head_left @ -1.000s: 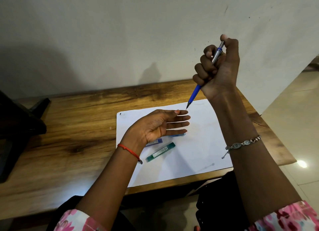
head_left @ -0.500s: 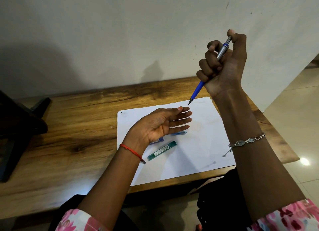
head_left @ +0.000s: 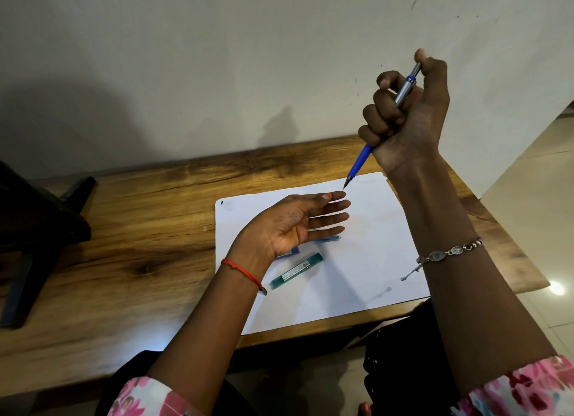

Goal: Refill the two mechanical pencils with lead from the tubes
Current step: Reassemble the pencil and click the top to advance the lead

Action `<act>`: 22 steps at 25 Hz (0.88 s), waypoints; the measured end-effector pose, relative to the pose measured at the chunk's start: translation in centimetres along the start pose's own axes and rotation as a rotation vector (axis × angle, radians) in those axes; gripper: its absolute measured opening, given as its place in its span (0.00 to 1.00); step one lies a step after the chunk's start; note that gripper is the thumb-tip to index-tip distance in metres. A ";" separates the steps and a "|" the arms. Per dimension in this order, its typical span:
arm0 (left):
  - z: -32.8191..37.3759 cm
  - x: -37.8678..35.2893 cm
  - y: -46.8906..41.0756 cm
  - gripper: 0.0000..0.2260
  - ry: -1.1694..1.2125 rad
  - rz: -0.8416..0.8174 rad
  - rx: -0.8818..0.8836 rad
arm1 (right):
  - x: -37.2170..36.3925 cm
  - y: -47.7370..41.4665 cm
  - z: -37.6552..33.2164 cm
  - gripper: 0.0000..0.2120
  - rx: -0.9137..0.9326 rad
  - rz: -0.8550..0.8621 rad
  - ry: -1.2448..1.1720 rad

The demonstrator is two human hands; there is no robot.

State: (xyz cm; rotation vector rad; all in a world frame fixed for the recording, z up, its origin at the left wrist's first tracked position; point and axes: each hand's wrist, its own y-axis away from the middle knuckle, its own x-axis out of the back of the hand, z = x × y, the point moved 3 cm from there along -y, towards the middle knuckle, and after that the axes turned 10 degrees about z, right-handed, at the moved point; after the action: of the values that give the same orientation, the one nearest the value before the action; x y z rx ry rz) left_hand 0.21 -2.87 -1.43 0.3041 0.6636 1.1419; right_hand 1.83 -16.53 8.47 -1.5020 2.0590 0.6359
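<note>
Parts of two items lie hidden under the left hand (head_left: 289, 226): a blue lead tube (head_left: 290, 251) shows only one end past the heel of the palm, and a light-blue mechanical pencil (head_left: 329, 238) shows only a short stretch below the little finger. The green lead tube (head_left: 296, 271) lies in full view on the white paper (head_left: 366, 260), its print too small to read. A dark object at the left edge of the tabletop (head_left: 139, 229) is cut off.

Since half a second ago the right hand (head_left: 407, 117) has kept its raised fist and the pencil tip has stayed just above the left fingertips; nothing on the paper has shifted.

That fist is closed around the blue-and-silver mechanical pencil (head_left: 383, 123), thumb on the top button. Its long axis runs diagonally, tip pointing down and to the left toward the left index finger, apart from it. The left hand is open, palm up, fingers spread and empty, hovering over the paper.
</note>
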 end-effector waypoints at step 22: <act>0.1 0.1 -0.1 0.09 -0.004 -0.004 -0.011 | -0.4 0.2 -0.6 0.22 0.022 0.004 0.026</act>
State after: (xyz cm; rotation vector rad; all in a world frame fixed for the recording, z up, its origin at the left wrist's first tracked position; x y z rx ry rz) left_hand 0.38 -2.86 -1.45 0.2957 0.6534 1.1407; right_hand 1.67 -16.59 9.23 -1.5008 2.0823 0.5962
